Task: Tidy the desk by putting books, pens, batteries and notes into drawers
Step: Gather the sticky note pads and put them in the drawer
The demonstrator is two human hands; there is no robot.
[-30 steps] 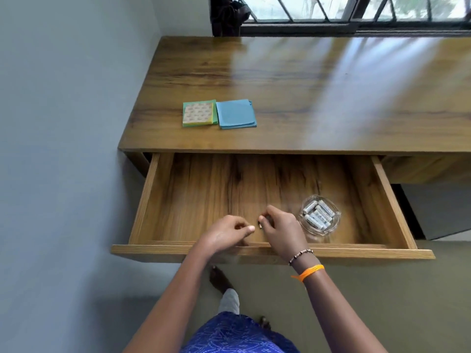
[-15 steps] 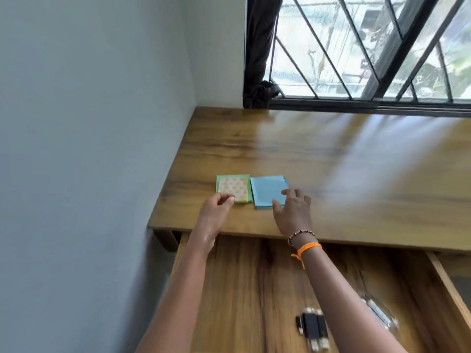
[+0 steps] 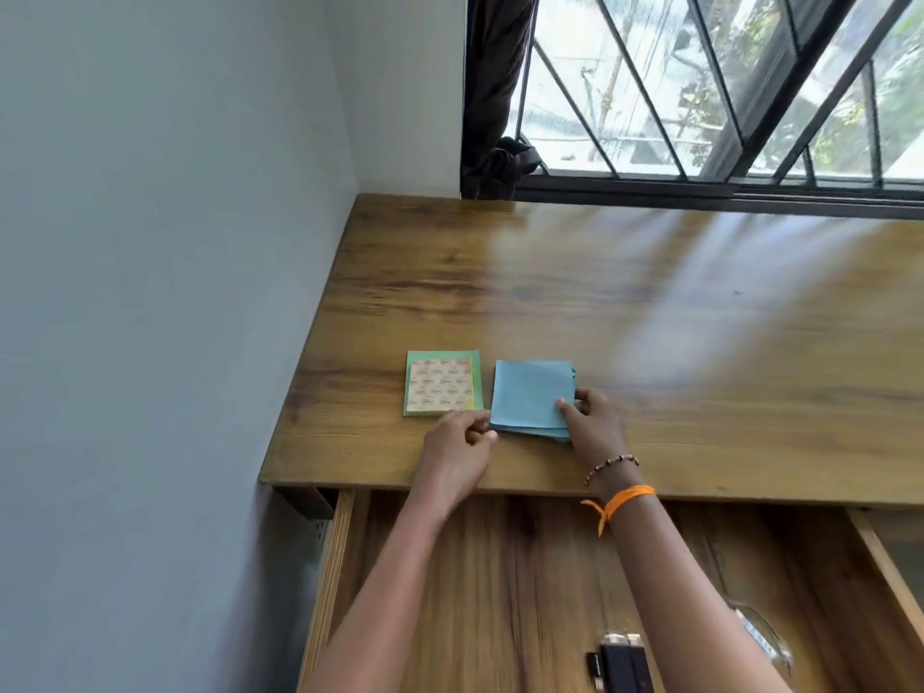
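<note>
Hands, right hand [image 3: 590,417] and left hand [image 3: 457,450], pinch opposite edges of the blue notes [image 3: 530,397] on the table [image 3: 700,342]; next step probably calls for lifting them into the drawer [image 3: 500,567] beneath the wrists.

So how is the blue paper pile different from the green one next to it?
The blue note stack is plain, while the green note pad has a patterned sheet on top. Both hands, the left hand and the right hand, grip the blue stack; the green pad is untouched. The blue stack's sheets look fanned, the green pad's look neater. Both are square and lie flat on the desk.
</note>
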